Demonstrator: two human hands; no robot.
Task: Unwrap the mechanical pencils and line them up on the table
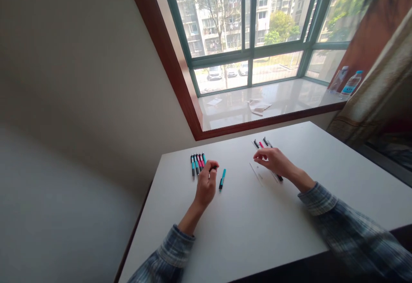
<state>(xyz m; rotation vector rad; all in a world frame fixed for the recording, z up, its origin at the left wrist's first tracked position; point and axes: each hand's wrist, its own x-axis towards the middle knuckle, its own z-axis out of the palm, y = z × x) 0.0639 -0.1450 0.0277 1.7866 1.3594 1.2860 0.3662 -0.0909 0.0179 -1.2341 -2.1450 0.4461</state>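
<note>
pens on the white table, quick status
Left hand curled around a dark piece. Right hand partly hiding loose pen parts, grip unclear. Teal barrel lying between the hands.

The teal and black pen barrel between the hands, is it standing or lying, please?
Lying: the pen barrel rests lengthwise on the white tabletop.

Taken from the middle of the view, the tabletop at five o'clock looked smooth with a soft satin finish, and on it the retractable pens between six and seven had shiny plastic barrels, while the thin refill at four seemed translucent plastic. The window trim at eleven was varnished-looking wood, the windowsill between two and three glossy and stone-like, its water bottles clear plastic. The plaid cuff at four was matt woven cloth, the wall at nine smooth and matt.
</note>
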